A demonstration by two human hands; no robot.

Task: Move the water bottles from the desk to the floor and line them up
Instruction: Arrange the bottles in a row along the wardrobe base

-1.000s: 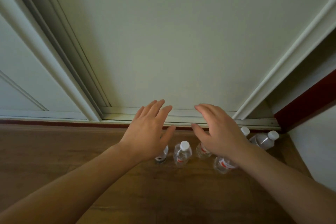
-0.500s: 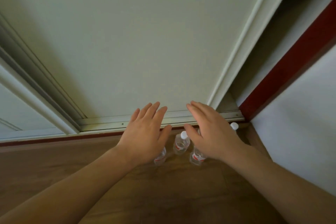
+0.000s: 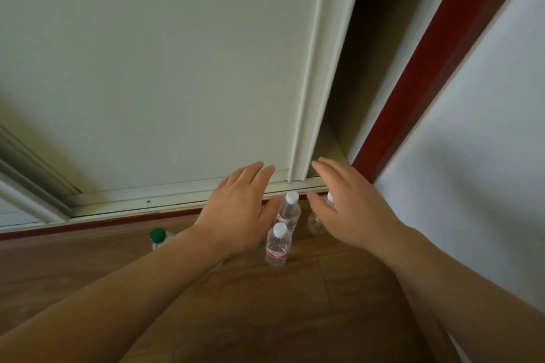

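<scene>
Several clear water bottles stand upright on the wooden floor [image 3: 265, 303] near the wardrobe's base. A white-capped bottle [image 3: 277, 244] with a red label stands nearest me, and a second one [image 3: 289, 211] stands just behind it. A third [image 3: 317, 219] is mostly hidden behind my right hand [image 3: 351, 209]. A green-capped bottle [image 3: 157, 237] peeks out to the left of my left forearm. My left hand [image 3: 239, 209] hovers flat above the floor, left of the two white-capped bottles, fingers spread and holding nothing. My right hand hovers to their right, open too.
A white sliding wardrobe door [image 3: 177, 68] and its bottom track [image 3: 141, 203] rise straight ahead. To the right is a dark gap, then a dark red frame [image 3: 418, 68] and a pale wall [image 3: 472, 141].
The view has swung right and tilted up. Both hands stay open and hovering. The green-capped bottle has come into view on the left, and the white-capped bottles now show between the hands.
</scene>
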